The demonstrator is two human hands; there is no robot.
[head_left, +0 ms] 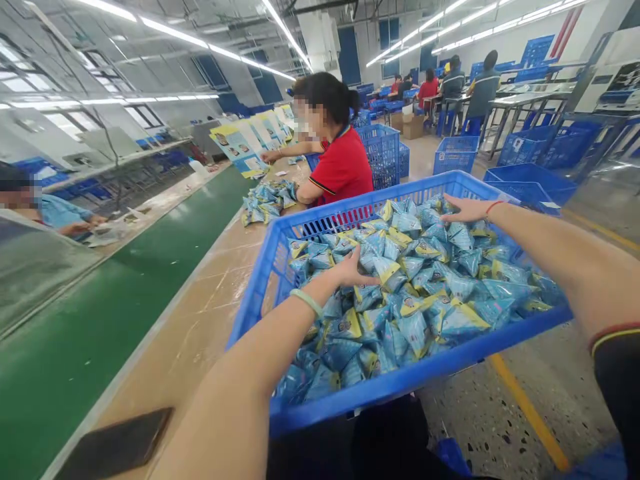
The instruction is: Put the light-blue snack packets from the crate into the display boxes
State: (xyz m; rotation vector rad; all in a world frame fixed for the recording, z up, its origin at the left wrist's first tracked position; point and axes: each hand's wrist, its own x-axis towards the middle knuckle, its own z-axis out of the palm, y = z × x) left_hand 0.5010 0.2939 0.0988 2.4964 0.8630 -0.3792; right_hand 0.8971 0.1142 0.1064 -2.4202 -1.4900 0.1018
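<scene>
A large blue plastic basket stands tilted in front of me, filled with small blue-and-yellow pyramid-shaped packets. Over the left part of the heap is my left hand, fingers apart and touching the packets. My right hand reaches to the far right part of the heap, its fingers stretched out over the packets. Neither hand has a packet closed in it. A pale bangle circles my left wrist, a red string my right one.
On the left runs a green conveyor belt beside a brown tabletop. A dark phone-like slab lies at its near edge. Beyond the basket, a person in red sits by a packet pile. Blue crates stand on the floor.
</scene>
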